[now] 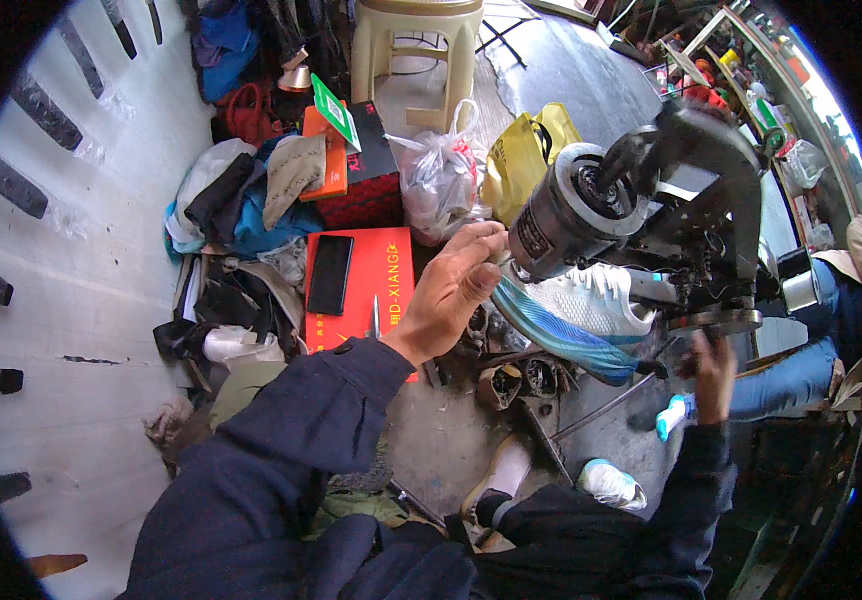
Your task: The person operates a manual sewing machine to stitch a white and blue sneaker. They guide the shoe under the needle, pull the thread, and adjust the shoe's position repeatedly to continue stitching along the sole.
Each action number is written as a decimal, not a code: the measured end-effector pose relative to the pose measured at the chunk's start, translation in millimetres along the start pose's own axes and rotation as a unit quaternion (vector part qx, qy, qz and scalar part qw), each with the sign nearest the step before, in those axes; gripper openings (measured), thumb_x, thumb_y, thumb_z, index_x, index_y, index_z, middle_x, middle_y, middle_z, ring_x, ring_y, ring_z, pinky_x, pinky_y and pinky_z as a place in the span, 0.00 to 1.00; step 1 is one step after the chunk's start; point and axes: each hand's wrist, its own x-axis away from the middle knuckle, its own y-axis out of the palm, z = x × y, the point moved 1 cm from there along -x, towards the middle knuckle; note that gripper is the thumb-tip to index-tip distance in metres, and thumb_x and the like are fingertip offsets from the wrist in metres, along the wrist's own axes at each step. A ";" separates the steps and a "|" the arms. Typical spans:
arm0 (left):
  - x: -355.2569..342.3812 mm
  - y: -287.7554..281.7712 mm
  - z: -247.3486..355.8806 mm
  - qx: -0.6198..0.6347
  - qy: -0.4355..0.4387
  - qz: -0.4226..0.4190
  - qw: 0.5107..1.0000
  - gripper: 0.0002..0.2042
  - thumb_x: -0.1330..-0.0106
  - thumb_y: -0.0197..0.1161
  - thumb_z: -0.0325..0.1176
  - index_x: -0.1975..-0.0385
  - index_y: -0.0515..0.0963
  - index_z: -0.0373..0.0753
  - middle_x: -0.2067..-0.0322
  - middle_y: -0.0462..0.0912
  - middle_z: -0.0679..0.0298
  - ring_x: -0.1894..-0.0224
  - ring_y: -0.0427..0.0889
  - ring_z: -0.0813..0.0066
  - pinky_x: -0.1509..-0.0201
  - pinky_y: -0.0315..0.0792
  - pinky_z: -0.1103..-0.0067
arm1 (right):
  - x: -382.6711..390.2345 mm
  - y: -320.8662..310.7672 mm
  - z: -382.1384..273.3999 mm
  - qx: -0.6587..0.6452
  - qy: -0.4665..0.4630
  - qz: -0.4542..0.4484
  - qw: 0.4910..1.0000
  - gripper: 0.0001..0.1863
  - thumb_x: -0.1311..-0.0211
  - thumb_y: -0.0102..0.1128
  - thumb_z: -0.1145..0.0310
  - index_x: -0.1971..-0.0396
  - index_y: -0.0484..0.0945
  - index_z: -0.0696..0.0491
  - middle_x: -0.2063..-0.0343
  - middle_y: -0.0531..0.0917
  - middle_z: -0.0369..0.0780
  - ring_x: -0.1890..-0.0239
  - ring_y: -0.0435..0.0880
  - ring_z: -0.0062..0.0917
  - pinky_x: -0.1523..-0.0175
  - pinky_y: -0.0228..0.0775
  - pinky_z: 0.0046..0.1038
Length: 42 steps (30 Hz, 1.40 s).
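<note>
A white knit sneaker (596, 298) with a blue streaked sole (561, 333) sits under the dark shoe-stitching machine (691, 190), its toe toward my left hand (446, 295). That hand is closed at the toe, thumb and fingers bent round its tip; the machine's round cylinder (561, 225) hides part of the contact. My right hand (713, 378) is raised just below the machine's round wheel (716, 320). Motion smears its fingers, so whether they grip the wheel does not show.
A red box (386, 270) bearing a black phone (331, 275) lies left of my hand. Behind stand a white plastic bag (438, 180), a yellow bag (513, 155) and a cream stool (419, 20). Another person's jeans-clad leg (786, 385) reaches in from the right; a loose shoe (611, 483) lies below.
</note>
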 end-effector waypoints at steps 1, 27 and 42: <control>-0.2 0.2 0.2 -0.004 0.002 0.002 1.000 0.39 0.23 0.46 0.66 0.39 0.76 0.28 0.40 0.74 0.48 0.33 0.71 0.53 0.27 0.60 0.68 | -5.1 -20.3 -11.2 0.003 -0.032 0.036 0.999 0.14 0.24 0.53 0.66 0.49 0.79 0.60 0.61 0.84 0.37 0.66 0.77 0.18 0.62 0.70 0.24; -0.9 1.0 4.8 0.165 -0.191 0.031 0.967 0.29 0.19 0.47 0.59 0.40 0.77 0.37 0.53 0.85 0.69 0.51 0.79 0.84 0.45 0.71 0.81 | -1.7 39.3 47.5 -0.066 0.128 -0.096 0.985 0.18 0.25 0.59 0.61 0.47 0.72 0.59 0.78 0.79 0.38 0.82 0.77 0.23 0.76 0.68 0.28; 1.0 -3.1 -8.7 0.148 -0.145 0.030 0.978 0.27 0.17 0.44 0.56 0.38 0.76 0.40 0.43 0.82 0.64 0.43 0.81 0.69 0.38 0.74 0.70 | 17.8 18.9 -33.0 -0.157 0.048 -0.044 0.986 0.17 0.27 0.63 0.57 0.52 0.80 0.57 0.77 0.79 0.35 0.79 0.78 0.20 0.74 0.70 0.25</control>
